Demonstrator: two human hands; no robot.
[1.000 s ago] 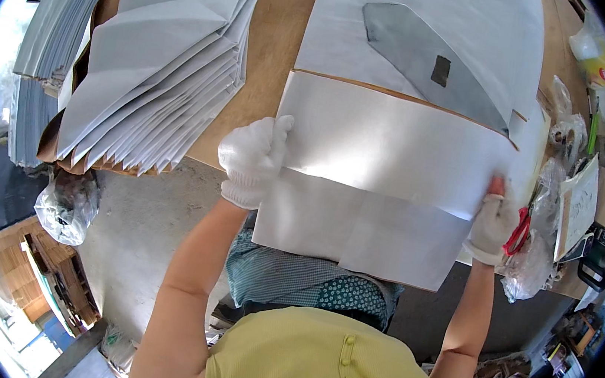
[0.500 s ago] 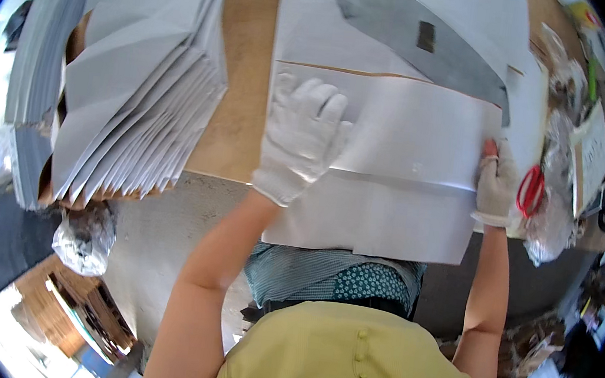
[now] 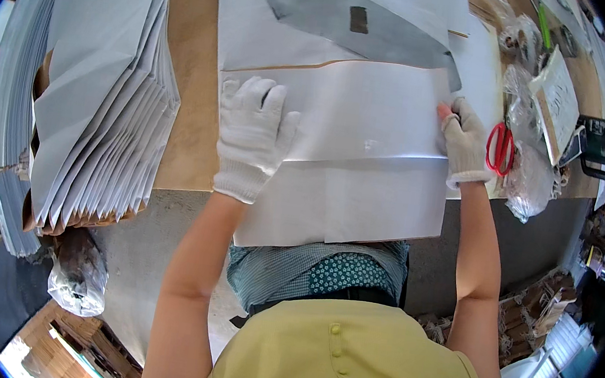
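A large white paper sheet [image 3: 370,115] with a crease across it lies in front of me, its near part hanging past the table edge toward my lap. My left hand [image 3: 253,135], in a white knit glove, rests flat on the sheet's left side, fingers a little apart. At the right edge of the sheet is my right hand [image 3: 465,140], gloved but with a bare fingertip showing; its fingers are bent and appear to pinch the paper's edge. Beyond the sheet, a long grey flat piece [image 3: 315,15] with a dark square patch lies on more white paper [image 3: 249,37].
To the left stands a fanned stack of folded white paper [image 3: 102,114], beside a taller pile of sheets [image 3: 20,82]. Right of my right hand are red-handled scissors [image 3: 501,148], crumpled clear plastic [image 3: 527,185], a white pad [image 3: 557,99] and a black mug [image 3: 598,148].
The whole view has shifted, so the table things sit further left. My left hand's fingers have spread and flattened nearer the sheet's left edge. My right hand stays at the right edge.
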